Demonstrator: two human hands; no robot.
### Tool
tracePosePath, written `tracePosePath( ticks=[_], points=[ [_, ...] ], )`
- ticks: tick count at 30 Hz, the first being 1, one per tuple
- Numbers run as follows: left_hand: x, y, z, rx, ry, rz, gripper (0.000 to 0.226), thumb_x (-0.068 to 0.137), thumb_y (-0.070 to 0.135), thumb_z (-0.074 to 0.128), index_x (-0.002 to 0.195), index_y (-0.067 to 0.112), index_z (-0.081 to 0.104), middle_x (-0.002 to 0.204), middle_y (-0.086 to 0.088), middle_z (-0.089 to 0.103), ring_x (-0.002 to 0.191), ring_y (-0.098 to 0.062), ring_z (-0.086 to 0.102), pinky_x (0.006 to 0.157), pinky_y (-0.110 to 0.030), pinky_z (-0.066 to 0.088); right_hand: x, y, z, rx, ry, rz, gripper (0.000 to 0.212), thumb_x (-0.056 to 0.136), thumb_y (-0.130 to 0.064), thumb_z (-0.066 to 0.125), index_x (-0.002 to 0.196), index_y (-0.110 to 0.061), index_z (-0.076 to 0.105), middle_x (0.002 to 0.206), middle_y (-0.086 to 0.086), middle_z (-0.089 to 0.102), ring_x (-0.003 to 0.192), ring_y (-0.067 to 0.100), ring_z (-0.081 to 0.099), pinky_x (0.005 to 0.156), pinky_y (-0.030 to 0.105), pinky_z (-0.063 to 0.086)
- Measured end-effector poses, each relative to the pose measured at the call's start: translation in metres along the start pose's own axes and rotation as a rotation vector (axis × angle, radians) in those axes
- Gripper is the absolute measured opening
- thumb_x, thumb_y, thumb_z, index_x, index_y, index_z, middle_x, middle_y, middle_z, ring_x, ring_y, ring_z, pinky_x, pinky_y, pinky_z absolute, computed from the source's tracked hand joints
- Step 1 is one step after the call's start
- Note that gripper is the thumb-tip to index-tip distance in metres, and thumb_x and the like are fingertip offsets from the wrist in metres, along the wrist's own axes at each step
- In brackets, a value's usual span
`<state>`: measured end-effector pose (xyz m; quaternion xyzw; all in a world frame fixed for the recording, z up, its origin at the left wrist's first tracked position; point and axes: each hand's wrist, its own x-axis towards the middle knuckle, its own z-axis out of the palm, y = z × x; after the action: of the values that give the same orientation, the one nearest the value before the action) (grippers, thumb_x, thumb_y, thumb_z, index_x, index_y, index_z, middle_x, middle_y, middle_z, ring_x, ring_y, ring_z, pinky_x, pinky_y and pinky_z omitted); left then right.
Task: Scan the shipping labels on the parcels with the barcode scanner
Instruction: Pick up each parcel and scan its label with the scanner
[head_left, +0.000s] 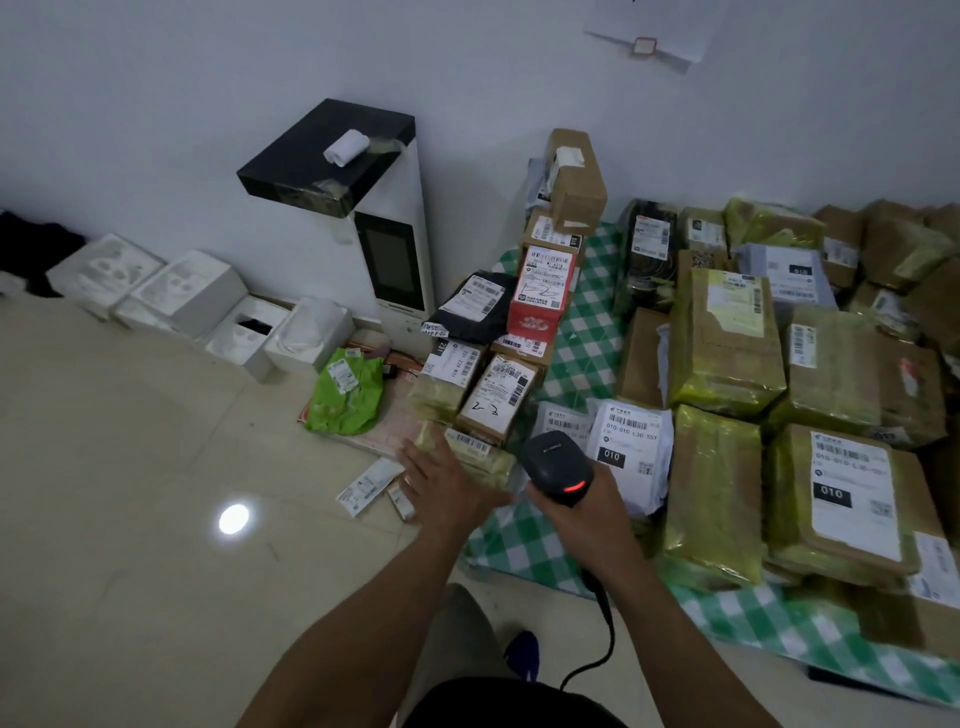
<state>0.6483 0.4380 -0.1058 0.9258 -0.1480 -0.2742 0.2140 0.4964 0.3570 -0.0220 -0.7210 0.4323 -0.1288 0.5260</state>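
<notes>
So the right hand (589, 519) has its fingers wrapped all the way round the handle of the barcode scanner (558, 467), a black one with a red light glowing on its back. Its nose points down and away at the parcels just beyond it, and its black cable (605, 623) drops from the handle toward the person's lap. The left hand (447, 486) isn't holding anything: the fingers are straight and a bit spread, laid flat over a low tape-wrapped parcel (475, 452) that has a barcode strip on top, though I can't tell how hard it's pressing. Right behind that one is a brown box (496, 400) with "2-3" scribbled on its label, and further back a red box (543, 296) and a black bag (478, 306) are stacked up. Just right of the scanner is a white mailer (631, 452) marked "010". The whole pile sits on a green checked cloth (587, 332), with a bunch of yellow-taped cartons (727, 343) filling the right side. Off the cloth, a green bag (345, 395) lies on the tile floor (130, 467) near some loose labels (369, 486), and a white kiosk (400, 254) with a dark screen stands against the wall.
</notes>
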Motion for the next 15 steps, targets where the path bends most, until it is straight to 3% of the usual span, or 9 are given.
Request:
tracePosePath(
  ticks=[5, 9, 12, 15],
  points=[
    [0.003, 0.006, 0.0, -0.018, -0.008, -0.018, 0.157, 0.056, 0.07, 0.089, 0.159, 0.025, -0.021, 0.165, -0.027, -0.018, 0.155, -0.042, -0.017, 0.124, -0.061, 0.012, -0.006, -0.002, 0.001, 0.108, -0.032, 0.04, 0.012, 0.084, -0.016, 0.084, 0.088, -0.016, 0.072, 0.079, 0.006, 0.073, 0.062, -0.003, 0.059, 0.056, 0.01, 0.045],
    [-0.01, -0.008, -0.005, -0.128, 0.03, -0.001, 0.155, 0.051, 0.063, 0.095, 0.158, 0.032, -0.013, 0.164, -0.021, -0.006, 0.153, -0.042, -0.008, 0.121, -0.064, 0.022, -0.007, 0.0, 0.0, 0.152, -0.083, 0.068, 0.019, 0.086, -0.021, 0.083, 0.091, -0.031, 0.068, 0.08, -0.011, 0.069, 0.068, -0.001, 0.058, 0.058, 0.011, 0.045],
    [-0.032, -0.021, -0.017, -0.241, 0.059, 0.048, 0.148, 0.048, 0.06, 0.093, 0.157, 0.038, -0.005, 0.161, -0.012, 0.005, 0.151, -0.035, 0.0, 0.118, -0.064, 0.028, -0.005, -0.007, 0.006, 0.19, -0.092, 0.101, 0.025, 0.088, -0.026, 0.082, 0.104, -0.035, 0.065, 0.094, -0.011, 0.07, 0.084, 0.006, 0.064, 0.072, 0.025, 0.052],
    [-0.049, -0.032, -0.034, -0.321, 0.081, 0.066, 0.147, 0.045, 0.059, 0.09, 0.157, 0.04, -0.002, 0.16, -0.011, 0.008, 0.151, -0.034, 0.003, 0.121, -0.058, 0.022, 0.001, -0.013, 0.02, 0.213, -0.084, 0.148, 0.027, 0.086, -0.032, 0.083, 0.106, -0.038, 0.065, 0.1, -0.005, 0.072, 0.092, 0.019, 0.068, 0.088, 0.044, 0.058]
  ],
)
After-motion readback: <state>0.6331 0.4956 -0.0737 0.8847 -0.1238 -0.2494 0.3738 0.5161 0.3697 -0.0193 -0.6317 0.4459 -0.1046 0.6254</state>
